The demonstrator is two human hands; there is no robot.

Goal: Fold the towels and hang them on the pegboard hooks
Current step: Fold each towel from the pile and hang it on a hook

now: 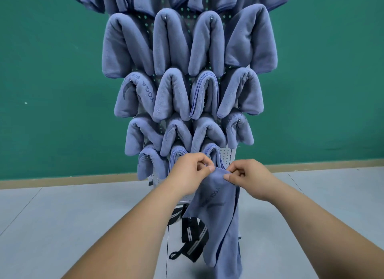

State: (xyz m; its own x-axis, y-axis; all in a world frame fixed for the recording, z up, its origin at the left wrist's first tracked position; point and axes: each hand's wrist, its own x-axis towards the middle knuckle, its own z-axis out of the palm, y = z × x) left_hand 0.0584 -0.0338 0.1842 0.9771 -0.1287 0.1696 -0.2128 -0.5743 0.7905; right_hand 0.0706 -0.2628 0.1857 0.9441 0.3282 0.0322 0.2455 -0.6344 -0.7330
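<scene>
The job looks close to finished. Above the hands, the pegboard [227,156] is nearly covered. Rows of folded towels [170,44] hang over their hooks, each draped in an upside-down U. In the lowest row, right above the knuckles, three are up. A bare patch of board shows just above the right hand (most likely the slot for this one, though I cannot make out a free hook there). What is left, as far as can be seen, is the one towel in hand; whether more wait out of view I cannot tell.

That towel [216,195] hangs down between the two forearms, its top edge bunched between the hands and its tail falling below the wrists toward the floor. It seems folded lengthwise into a narrow strip. The left hand [187,172] pinches the top edge with thumb and forefinger, the other fingers curled. The right hand [249,175] pinches the same edge just beside it, the two grips nearly touching. Below the left wrist, beside the towel, a black strap [195,237] hangs at the board's foot.
</scene>
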